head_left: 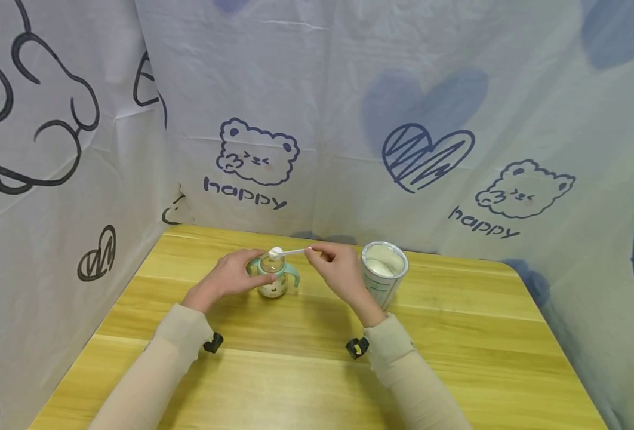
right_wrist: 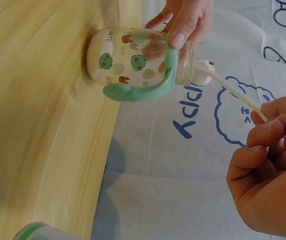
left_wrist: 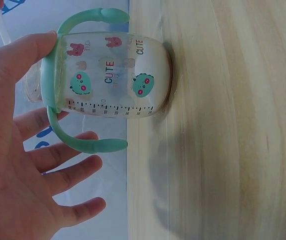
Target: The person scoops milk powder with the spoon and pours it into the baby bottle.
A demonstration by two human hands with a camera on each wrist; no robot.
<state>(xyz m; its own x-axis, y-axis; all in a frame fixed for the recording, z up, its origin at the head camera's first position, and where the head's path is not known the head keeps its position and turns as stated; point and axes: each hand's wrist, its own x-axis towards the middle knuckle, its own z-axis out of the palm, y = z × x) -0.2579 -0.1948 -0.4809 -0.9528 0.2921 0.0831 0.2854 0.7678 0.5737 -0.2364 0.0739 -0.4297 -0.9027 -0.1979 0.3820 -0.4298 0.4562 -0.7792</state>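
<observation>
A clear baby bottle [left_wrist: 108, 75] with a mint-green collar and two curved handles stands upright on the table. Printed faces and a measuring scale mark its side, and something whitish sits at the bottom. My left hand [head_left: 228, 276] holds it near the collar between thumb and index finger; the other fingers spread loosely behind. Between thumb and fingers, my right hand [head_left: 339, 272] pinches the thin handle of a white scoop [right_wrist: 240, 96]. White powder [head_left: 276, 251] is heaped on the scoop, at the bottle's uncovered mouth.
To the right, behind my right wrist, stands an open tin [head_left: 382, 288] with whitish powder inside. The wooden table [head_left: 274, 382] meets a hanging cloth [head_left: 333, 179] printed with bears and hearts at the back and both sides.
</observation>
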